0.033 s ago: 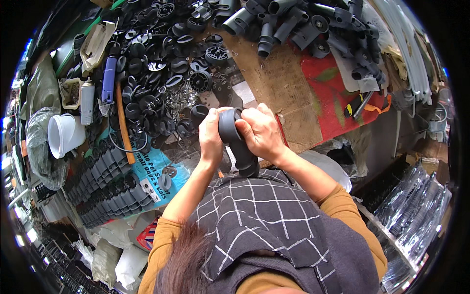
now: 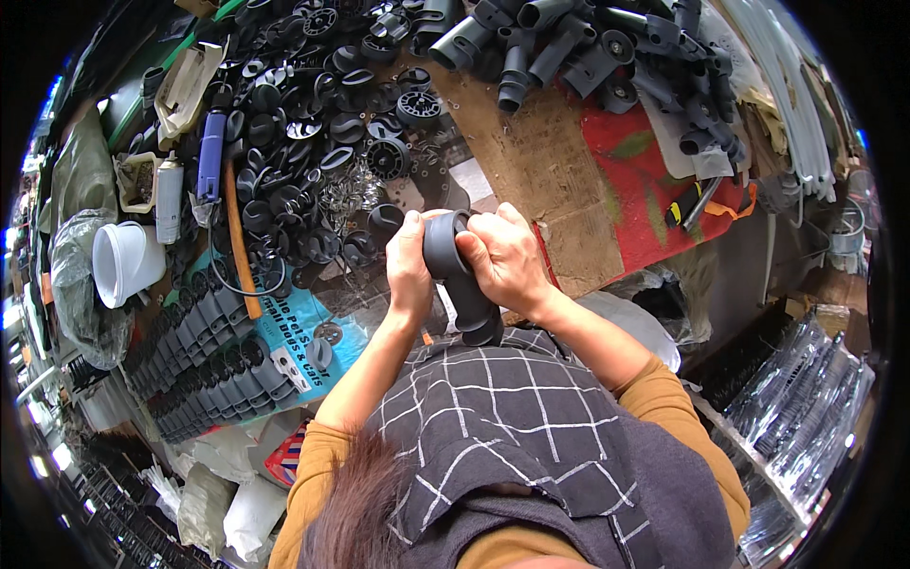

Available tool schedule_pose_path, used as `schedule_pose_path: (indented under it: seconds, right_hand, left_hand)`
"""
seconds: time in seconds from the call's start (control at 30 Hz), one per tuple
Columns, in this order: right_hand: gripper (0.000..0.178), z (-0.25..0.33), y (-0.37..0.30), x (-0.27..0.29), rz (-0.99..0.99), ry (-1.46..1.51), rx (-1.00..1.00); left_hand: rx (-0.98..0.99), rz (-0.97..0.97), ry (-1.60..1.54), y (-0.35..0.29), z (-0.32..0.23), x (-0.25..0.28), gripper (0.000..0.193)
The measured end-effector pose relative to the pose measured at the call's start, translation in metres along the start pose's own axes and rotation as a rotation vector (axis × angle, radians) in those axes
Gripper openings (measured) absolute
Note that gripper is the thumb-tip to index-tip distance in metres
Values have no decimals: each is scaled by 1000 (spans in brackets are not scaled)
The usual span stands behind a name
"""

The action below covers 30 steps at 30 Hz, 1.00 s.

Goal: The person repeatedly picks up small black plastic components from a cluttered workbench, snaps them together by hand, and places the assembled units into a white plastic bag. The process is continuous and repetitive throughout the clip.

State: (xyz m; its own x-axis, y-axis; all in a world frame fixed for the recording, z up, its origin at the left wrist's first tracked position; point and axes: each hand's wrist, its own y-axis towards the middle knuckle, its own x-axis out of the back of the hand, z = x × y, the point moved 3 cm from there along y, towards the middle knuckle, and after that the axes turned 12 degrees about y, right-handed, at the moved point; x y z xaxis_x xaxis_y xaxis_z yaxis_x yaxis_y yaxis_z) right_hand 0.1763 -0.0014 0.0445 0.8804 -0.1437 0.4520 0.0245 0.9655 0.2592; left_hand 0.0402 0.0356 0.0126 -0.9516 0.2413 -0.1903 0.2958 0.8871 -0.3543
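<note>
A dark grey plastic tube-like part [image 2: 466, 296] with a wide round head stands between my hands, its lower end close to my checked apron [image 2: 493, 398]. My left hand [image 2: 409, 266] is closed around the left side of the head, thumb up. On the other side my right hand [image 2: 506, 254] curls its fingers over the head's inner edge, with the thumb pressed on it. What lies under my right fingers is hidden. Just beyond my left hand is a loose black round cap [image 2: 386, 217], part of a large heap of black plastic pieces [image 2: 303, 123].
Grey tube fittings [image 2: 569, 47] are piled at the far right on cardboard [image 2: 531, 142] and a red sheet [image 2: 630, 190]. A wooden handle [image 2: 240, 237], purple tool [image 2: 211, 156], spray can [image 2: 169, 199] and white bucket [image 2: 126, 261] stand left. Rows of grey parts [image 2: 218, 379] lie near left.
</note>
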Motion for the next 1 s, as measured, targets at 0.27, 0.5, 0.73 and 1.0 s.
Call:
schedule_pose_path:
  seconds: [0.27, 0.5, 0.73, 1.0]
  right_hand:
    - [62, 3, -15, 1, 30, 293, -420]
    - [86, -15, -49, 3, 24, 381, -491]
    - [93, -90, -75, 64, -237, -314, -710]
    - [83, -159, 93, 42, -449, -208, -524]
  left_hand:
    - [73, -62, -190, 18, 0, -3, 51]
    - [535, 123, -325, 42, 24, -24, 51]
    - [486, 182, -26, 39, 42, -11, 62]
    - [399, 172, 59, 25, 52, -10, 26]
